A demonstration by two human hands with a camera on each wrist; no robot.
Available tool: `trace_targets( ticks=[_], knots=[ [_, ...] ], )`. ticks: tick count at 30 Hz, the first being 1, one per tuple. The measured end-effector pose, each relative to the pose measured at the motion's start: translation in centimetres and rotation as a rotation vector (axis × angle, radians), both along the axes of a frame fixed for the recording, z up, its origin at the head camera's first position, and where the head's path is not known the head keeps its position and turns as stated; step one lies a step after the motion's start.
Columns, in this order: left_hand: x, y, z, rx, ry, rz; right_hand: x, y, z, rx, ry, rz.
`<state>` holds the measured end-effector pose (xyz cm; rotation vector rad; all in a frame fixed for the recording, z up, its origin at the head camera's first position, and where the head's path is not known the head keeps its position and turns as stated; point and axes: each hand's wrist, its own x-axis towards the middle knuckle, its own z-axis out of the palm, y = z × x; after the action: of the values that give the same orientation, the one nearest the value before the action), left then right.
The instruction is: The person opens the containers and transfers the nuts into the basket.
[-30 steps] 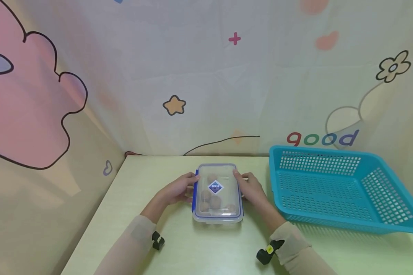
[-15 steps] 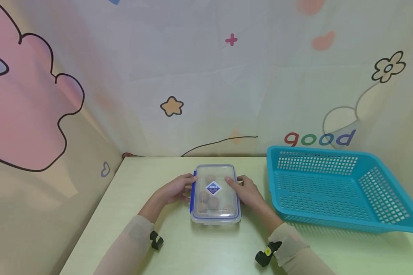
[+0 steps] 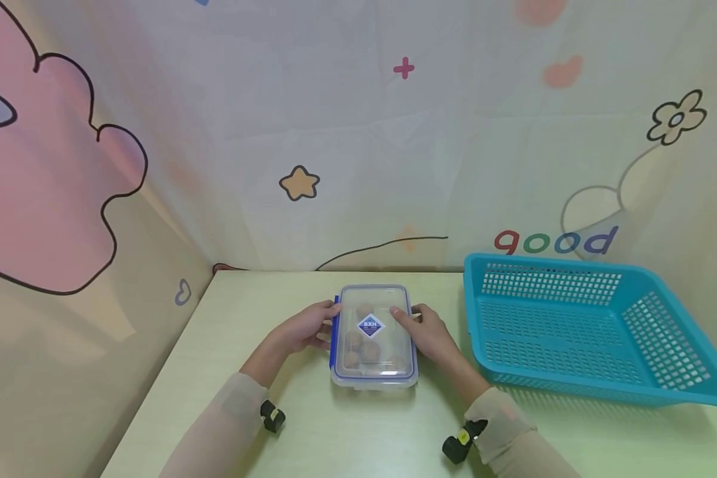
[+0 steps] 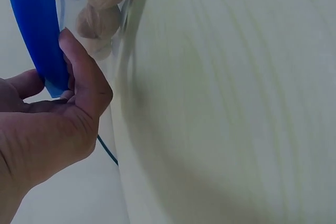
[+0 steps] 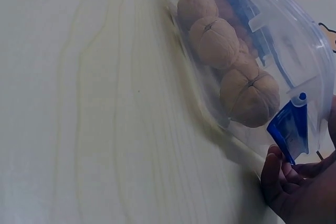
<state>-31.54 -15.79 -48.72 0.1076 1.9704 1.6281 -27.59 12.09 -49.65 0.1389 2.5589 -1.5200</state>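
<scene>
A clear plastic food storage box with a blue-lined lid rests on the table in front of me. Several walnuts show through its wall in the right wrist view. My left hand grips the box's left side, thumb at the lid's edge. Close up, its fingers lie around a long blue clip. Over on the right side, my right hand holds the box with the thumb on top of the lid. Its curled fingers are at another blue clip, which angles out from the wall.
A turquoise plastic basket stands on the right of the pale table, close to the box and my right forearm. Printed cloth hangs behind the table and along its left.
The right thumb has shifted from the lid's right edge further inward onto the lid. My left hand keeps its hold, and the box stays in place.
</scene>
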Motion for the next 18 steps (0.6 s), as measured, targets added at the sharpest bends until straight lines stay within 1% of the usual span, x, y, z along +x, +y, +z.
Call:
trace_targets(
  ticks=[3,7,11,14,18],
  knots=[
    [-0.1,0.1,0.2,-0.014,-0.008,0.006,-0.1,0.1,0.0,0.003,0.004,-0.001],
    [-0.1,0.2,0.5,-0.011,-0.024,0.007,-0.1,0.1,-0.1,-0.003,0.001,-0.005],
    [-0.1,0.4,0.6,-0.007,-0.021,0.011,-0.2,0.2,-0.2,-0.007,0.008,-0.011],
    [-0.1,0.5,0.0,0.013,-0.036,0.036,-0.2,0.2,-0.2,-0.009,0.014,-0.019],
    [0.2,0.4,-1.0,0.037,-0.055,0.08,-0.2,0.2,-0.3,-0.003,0.019,-0.013]
  ],
)
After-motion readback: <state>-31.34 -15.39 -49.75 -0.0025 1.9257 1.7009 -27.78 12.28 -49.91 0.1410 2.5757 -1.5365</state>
